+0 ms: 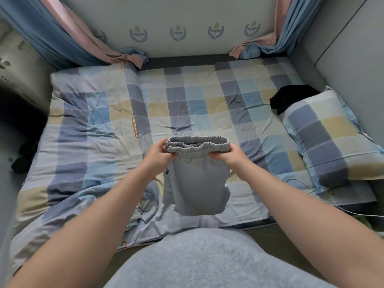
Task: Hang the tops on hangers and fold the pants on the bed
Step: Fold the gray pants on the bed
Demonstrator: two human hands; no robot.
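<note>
Two hands are holding up a pair of grey pants [197,179] over the bed [104,121]. The left hand [160,151] is gripping the left end of the stretchy waistband, with its fingers curled around the bunched cloth. The right hand [230,155] is gripping the right end the same way. The waistband is stretching flat between the two hands, and the rest of the pants is hanging down below them, toward the person. The cloth is looking doubled over, so the hanging part is short.

The bed is lying under and beyond the hands, wearing a checked cover of blue, grey and pale yellow squares. A pillow [328,134] with the same squares is sitting well off to the right of the right hand. A black piece of clothing [291,98] is lying just beyond that pillow, touching its far end. Something dark [22,159] is sitting at the bed's edge, far to the left of the left hand. Blue and pink curtains [68,38] are hanging at the far corners, past the hands.
</note>
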